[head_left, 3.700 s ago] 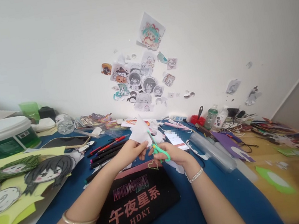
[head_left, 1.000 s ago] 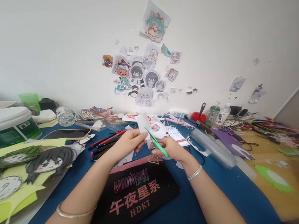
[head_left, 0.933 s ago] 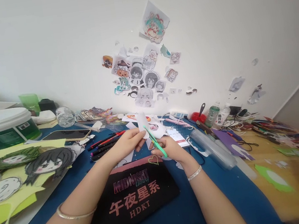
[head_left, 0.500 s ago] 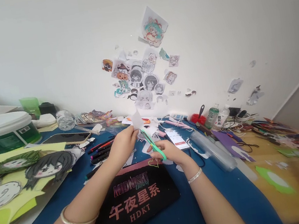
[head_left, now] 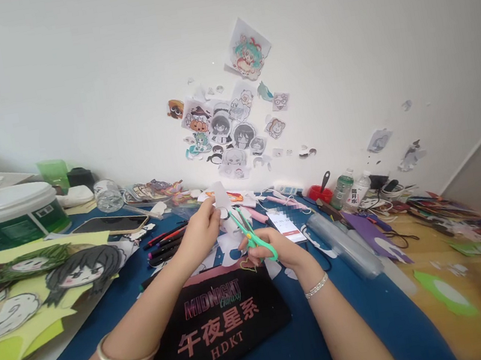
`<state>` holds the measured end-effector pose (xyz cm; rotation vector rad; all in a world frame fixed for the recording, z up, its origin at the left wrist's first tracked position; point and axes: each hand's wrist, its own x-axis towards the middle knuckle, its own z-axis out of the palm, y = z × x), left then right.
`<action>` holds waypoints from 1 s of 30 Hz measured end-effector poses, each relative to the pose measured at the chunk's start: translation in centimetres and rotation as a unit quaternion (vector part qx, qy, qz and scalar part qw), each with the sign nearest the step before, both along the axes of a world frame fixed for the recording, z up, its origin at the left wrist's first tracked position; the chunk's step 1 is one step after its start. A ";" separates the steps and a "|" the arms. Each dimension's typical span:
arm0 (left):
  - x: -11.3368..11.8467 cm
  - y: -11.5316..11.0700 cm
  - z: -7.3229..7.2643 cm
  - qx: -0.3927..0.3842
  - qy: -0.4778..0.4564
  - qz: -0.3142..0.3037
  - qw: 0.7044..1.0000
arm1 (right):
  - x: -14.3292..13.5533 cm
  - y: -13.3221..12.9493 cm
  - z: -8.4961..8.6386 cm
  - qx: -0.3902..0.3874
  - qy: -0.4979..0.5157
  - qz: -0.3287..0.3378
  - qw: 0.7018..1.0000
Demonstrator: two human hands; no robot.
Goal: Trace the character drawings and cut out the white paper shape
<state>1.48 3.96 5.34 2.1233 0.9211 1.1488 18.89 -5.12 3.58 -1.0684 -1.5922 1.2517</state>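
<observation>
Pinched in my left hand point(head_left: 205, 228) is a small piece of white paper point(head_left: 222, 197), raised above the table. My right hand point(head_left: 269, 247) holds green scissors point(head_left: 247, 232), fingers in the handles. The scissor blades are parted and point up and left, close to the lower edge of the paper. Below both hands lies a black pouch point(head_left: 218, 329) with pink lettering. Several dark pens point(head_left: 169, 246) lie left of my left hand, and a lit phone point(head_left: 285, 226) rests beyond my right hand.
A white-lidded tub point(head_left: 8, 210), a dark phone point(head_left: 110, 225) and yellow sheets with drawn heads point(head_left: 83, 268) are at left. At right are a clear plastic roll point(head_left: 344, 245), bottles point(head_left: 343, 188), a red container point(head_left: 319, 193) and purple paper point(head_left: 370, 232). Drawings point(head_left: 247, 51) hang on the wall.
The scissors' blades have opened wider, and their handles have shifted slightly right and down. The white paper has turned a little in my left hand. The whole view has shifted slightly.
</observation>
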 end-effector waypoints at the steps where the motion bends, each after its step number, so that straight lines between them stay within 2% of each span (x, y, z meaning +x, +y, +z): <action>1: 0.1 -0.1 0.1 -0.021 -0.019 -0.029 0.999 | 0.1 0.1 0.0 -0.004 -0.003 -0.003 1.000; 6: 0.2 -0.7 0.6 -0.117 -0.098 -0.152 0.976 | 0.3 0.3 -0.1 -0.029 -0.015 0.010 0.999; 9: 0.1 -0.9 0.7 -0.150 -0.115 -0.188 0.964 | 0.4 0.3 -0.2 -0.037 -0.012 0.006 0.999; 14: 0.3 -1.3 0.4 -0.155 -0.070 -0.232 0.958 | 0.2 0.4 -0.4 -0.012 0.005 -0.011 1.000; 24: 1.1 -1.5 -0.6 -0.138 -0.062 -0.212 0.966 | -0.4 0.2 -0.1 0.000 0.010 -0.041 0.999; 30: 1.1 -1.4 -0.6 -0.152 -0.070 -0.224 0.960 | -0.4 0.3 -0.1 -0.002 0.011 -0.050 0.999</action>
